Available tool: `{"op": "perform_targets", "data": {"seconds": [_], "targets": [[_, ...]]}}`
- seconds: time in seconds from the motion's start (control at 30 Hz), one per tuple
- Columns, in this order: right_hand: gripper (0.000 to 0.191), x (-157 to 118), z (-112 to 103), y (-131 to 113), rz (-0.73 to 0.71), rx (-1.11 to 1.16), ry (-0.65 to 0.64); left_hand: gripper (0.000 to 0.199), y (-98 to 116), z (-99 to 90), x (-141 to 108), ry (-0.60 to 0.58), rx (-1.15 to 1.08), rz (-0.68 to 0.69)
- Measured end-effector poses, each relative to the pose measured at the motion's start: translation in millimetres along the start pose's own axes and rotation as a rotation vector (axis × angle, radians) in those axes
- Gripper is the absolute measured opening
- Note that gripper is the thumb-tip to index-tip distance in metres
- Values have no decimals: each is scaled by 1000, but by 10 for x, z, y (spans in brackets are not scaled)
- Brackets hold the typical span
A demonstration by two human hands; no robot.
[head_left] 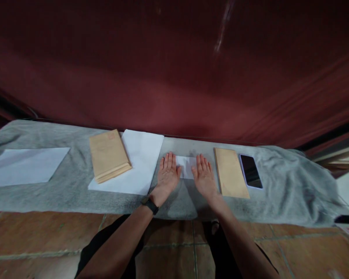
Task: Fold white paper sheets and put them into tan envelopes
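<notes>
A small white rectangle of paper (186, 167), apparently folded, lies on the grey cloth between my two hands. My left hand (168, 172) rests flat at the paper's left end, fingers stretched out and pointing away from me. At the right end my right hand (204, 176) lies flat in the same way, its thumb reaching onto the paper. Neither hand grips anything. Just right of my right hand is a brown paper envelope stack (232, 173). Left of my left hand lie white paper sheets (144, 155).
A second stack of brown envelopes (108, 153) sits partly on the white sheets. Another white sheet (26, 166) lies far left. A phone (251, 171) is at the right. Grey cloth (293, 186) covers the narrow surface, against a dark red wall (174, 97).
</notes>
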State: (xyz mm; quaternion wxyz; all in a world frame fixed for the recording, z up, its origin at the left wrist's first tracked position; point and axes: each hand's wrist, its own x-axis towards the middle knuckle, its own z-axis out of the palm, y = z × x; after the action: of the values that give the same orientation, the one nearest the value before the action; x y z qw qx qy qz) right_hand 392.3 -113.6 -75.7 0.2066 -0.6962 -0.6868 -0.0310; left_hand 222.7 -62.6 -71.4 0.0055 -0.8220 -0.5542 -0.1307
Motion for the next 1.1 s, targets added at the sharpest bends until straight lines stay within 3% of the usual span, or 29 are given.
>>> {"op": "perform_targets", "data": {"seconds": [0.2, 0.37, 0.57, 0.8, 1.1], "targets": [[57, -71, 19, -213, -120, 71, -138, 60, 101, -20, -57, -75, -39, 210], [59, -103, 67, -174, -100, -9, -130, 59, 116, -11, -54, -118, -36, 168], [58, -48, 76, -33, -74, -57, -83, 63, 123, -39, -67, -78, -37, 131], [62, -20, 113, 121, -53, -113, -68, 63, 152, -36, -96, -56, -14, 163], [63, -37, 130, 222, 32, -183, -107, 60, 200, -87, -91, -113, 7, 175]]}}
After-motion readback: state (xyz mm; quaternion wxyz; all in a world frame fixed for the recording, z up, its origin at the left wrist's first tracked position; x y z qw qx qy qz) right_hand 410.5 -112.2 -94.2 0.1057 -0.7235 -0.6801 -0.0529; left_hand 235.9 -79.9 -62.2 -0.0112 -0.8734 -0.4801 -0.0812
